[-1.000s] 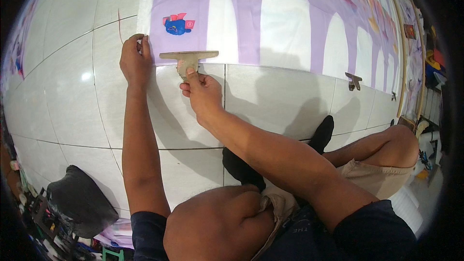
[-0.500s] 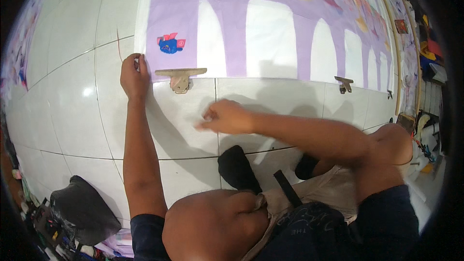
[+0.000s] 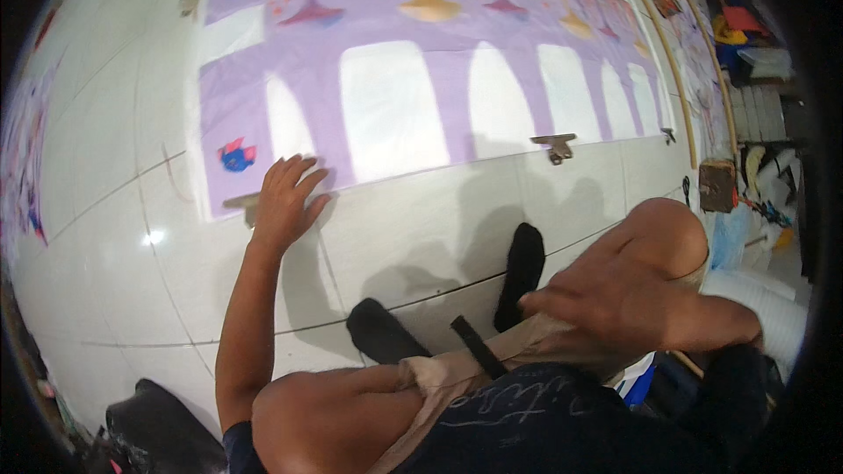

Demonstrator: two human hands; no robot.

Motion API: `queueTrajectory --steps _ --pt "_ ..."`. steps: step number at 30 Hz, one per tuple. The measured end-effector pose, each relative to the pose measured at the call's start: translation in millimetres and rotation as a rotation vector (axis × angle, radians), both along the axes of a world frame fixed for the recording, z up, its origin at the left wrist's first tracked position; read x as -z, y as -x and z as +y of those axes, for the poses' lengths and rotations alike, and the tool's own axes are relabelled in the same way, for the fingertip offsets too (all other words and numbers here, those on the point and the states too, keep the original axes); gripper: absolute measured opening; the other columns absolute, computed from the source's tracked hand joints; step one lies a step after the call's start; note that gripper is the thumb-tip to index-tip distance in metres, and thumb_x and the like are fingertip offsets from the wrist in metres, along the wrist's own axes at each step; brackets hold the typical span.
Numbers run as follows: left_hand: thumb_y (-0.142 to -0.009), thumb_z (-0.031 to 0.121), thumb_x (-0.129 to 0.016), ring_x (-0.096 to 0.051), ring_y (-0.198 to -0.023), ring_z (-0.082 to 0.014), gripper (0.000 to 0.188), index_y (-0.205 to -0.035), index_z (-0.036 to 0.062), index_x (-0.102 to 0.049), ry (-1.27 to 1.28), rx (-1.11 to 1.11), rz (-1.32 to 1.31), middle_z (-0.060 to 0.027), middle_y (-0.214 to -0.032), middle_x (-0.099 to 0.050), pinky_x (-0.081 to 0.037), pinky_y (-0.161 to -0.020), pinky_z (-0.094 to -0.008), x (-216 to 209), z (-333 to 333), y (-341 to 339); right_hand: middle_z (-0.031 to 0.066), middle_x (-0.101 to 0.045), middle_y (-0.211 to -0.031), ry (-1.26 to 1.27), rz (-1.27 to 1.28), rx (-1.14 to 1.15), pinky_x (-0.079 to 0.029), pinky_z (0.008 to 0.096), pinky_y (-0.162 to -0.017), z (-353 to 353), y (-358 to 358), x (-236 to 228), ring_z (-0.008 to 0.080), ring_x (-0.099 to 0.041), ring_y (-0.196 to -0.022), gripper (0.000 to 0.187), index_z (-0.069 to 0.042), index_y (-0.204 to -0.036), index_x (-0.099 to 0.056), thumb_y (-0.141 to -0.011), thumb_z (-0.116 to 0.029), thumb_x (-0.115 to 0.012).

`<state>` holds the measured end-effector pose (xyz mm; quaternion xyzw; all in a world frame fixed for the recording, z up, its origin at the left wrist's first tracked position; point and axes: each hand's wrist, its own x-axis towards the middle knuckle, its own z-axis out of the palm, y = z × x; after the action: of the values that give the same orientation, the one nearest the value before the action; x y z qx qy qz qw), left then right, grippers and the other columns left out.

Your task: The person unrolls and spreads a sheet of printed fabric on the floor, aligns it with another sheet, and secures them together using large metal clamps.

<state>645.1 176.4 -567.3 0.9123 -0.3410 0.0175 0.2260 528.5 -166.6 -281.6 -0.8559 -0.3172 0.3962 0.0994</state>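
Note:
My left hand [image 3: 291,197] is open, its fingers spread on the near edge of a lilac-and-white printed sheet [image 3: 386,96] lying on the floor. The hand partly covers a metal bulldog clip [image 3: 239,203] at the sheet's near left corner. Close by, a small blue-and-pink piece [image 3: 236,155] sits on the lilac print. My right hand [image 3: 588,303] is at the right, over my thigh and away from the sheet; motion smears its fingers. A second bulldog clip [image 3: 555,147] grips the near edge further right, with a smaller clip [image 3: 669,135] at the right corner.
Long wooden strips [image 3: 672,61] run along the sheet's right side. A brown block [image 3: 718,184] stands by them, with clutter beyond. My socked feet [image 3: 520,276] are on the white tiles [image 3: 421,237]. A black bag [image 3: 162,430] lies at the lower left.
My left hand has gone from the sheet's left corner to its near edge past the clip, and its fingers have spread. My right hand has drawn back rightward to my thigh. The view has shifted.

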Motion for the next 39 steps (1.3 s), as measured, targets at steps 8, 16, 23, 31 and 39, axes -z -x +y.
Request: queueTrajectory --steps 8,16,23,31,39 --pt "-0.078 0.012 -0.071 -0.054 -0.117 -0.0366 0.030 -0.107 0.0087 -0.066 -0.109 -0.004 0.108 -0.0137 -0.121 -0.061 -0.043 -0.100 -0.0470 25 -16 -4 0.0136 -0.059 -0.097 -0.279 0.144 0.121 -0.049 0.0395 -0.077 -39 23 21 0.0291 -0.062 -0.088 0.047 -0.003 -0.124 -0.053 -0.090 -0.033 -0.061" --pt "-0.073 0.016 -0.076 -0.055 -0.116 -0.0356 0.035 -0.107 0.0104 -0.068 -0.088 -0.013 0.166 -0.0143 -0.121 -0.061 -0.044 -0.099 -0.0473 12 -36 -11 0.0127 -0.057 -0.085 -0.442 -0.056 0.010 -0.048 0.0392 -0.065 -72 35 13 0.0258 -0.061 -0.079 0.033 -0.001 -0.110 -0.055 -0.089 -0.026 -0.058" --pt "-0.080 0.024 -0.067 -0.045 -0.126 -0.0403 0.045 -0.122 0.0068 -0.059 -0.320 -0.281 0.257 -0.0164 -0.129 -0.057 -0.034 -0.106 -0.0515 -88 -27 1 0.0128 -0.064 -0.086 -0.326 0.172 0.434 -0.050 0.0446 -0.069 -40 18 -7 0.0344 -0.064 -0.081 0.035 -0.005 -0.095 -0.061 -0.089 -0.040 -0.059" --pt "-0.087 0.031 -0.062 -0.063 -0.101 -0.0326 0.038 -0.119 0.0105 -0.061 0.054 -0.192 0.813 -0.0144 -0.110 -0.066 -0.050 -0.089 -0.0416 -415 -195 76 0.0141 -0.063 -0.075 -0.326 0.021 0.852 -0.047 0.0437 -0.064 -18 115 -222 0.0332 -0.062 -0.073 0.043 -0.007 -0.095 -0.067 -0.083 -0.048 -0.065" --pt "-0.088 0.028 -0.064 -0.063 -0.104 -0.0310 0.039 -0.118 0.0041 -0.061 0.143 0.158 0.873 -0.0167 -0.117 -0.064 -0.051 -0.088 -0.0391 -590 -213 113 0.0176 -0.069 -0.086 -0.114 -0.325 1.218 -0.050 0.0444 -0.079 -107 247 -326 0.0334 -0.066 -0.085 0.050 -0.002 -0.092 -0.070 -0.083 -0.051 -0.063"
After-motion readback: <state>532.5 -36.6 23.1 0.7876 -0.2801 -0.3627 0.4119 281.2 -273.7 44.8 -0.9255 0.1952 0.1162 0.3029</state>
